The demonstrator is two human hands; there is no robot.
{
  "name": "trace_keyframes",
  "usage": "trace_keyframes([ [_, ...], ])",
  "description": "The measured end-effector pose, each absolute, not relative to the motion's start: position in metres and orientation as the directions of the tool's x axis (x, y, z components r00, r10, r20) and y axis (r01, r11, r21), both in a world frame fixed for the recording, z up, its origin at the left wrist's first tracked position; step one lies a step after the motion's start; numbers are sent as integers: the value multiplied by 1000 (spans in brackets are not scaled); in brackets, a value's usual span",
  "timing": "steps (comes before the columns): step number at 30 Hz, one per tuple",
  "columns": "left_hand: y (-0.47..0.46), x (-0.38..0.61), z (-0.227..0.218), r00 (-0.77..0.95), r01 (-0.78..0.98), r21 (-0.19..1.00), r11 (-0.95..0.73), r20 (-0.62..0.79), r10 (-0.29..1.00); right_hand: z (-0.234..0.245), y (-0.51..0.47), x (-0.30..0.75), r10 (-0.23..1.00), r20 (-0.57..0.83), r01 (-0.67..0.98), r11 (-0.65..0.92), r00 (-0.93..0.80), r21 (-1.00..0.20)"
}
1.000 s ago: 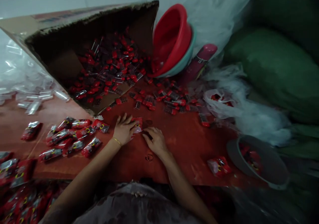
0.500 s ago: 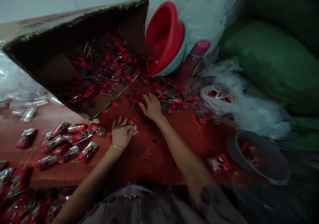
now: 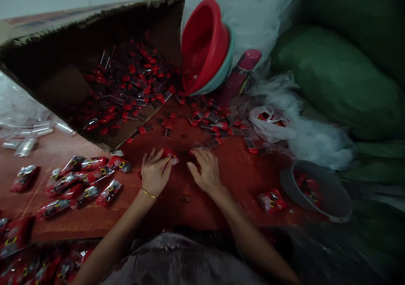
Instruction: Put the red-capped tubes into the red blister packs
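My left hand (image 3: 155,175), with a gold bangle at its wrist, pinches a small red plastic packet (image 3: 171,156) between thumb and fingers just above the red table. To its right, my right hand (image 3: 205,169) has its fingers curled and the thumb apart. A bit of red shows at its fingertips, seemingly a small red-capped clear piece (image 3: 191,153), mostly hidden by the fingers. More such clear pieces with red ends (image 3: 212,143) lie just beyond that hand. Filled, shiny red packets (image 3: 95,175) are grouped left of my left hand.
A tilted cardboard box (image 3: 74,82) spills red-capped pieces (image 3: 139,82) onto the table (image 3: 190,213). Behind stand a red basin (image 3: 205,44), a teal basin (image 3: 226,67) and a pink bottle (image 3: 242,71). At right are a white plastic bag (image 3: 272,122), a grey tub (image 3: 332,196) and a red packet (image 3: 272,200).
My right hand has drawn back from the loose pieces toward my left hand, its fingers now curled. My left hand stays at the red packet. The view has shifted slightly.
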State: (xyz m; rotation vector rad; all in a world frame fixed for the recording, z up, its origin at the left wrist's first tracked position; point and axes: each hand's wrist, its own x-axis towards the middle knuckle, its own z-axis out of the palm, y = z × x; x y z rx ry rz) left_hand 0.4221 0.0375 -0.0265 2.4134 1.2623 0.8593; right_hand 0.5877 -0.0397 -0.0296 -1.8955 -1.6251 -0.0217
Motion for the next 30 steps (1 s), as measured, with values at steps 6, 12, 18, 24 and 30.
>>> trace_keyframes([
  [6,15,431,-20,436,517,655,-551,353,828,-39,-43,539,843,166,391,-56,511,-919],
  [12,7,430,-19,429,120,990,76,-121,895,-39,-46,538,795,224,375,-5,564,-927],
  [18,1,437,-27,368,21,974,227,-219,904,-39,-57,534,753,343,587,-70,562,-807],
  [24,-3,438,-27,355,-117,894,433,-369,859,-41,-60,534,779,324,566,-47,536,-823],
  [30,3,445,-13,341,-222,788,575,-490,803,-41,-64,546,843,319,630,-29,433,-776],
])
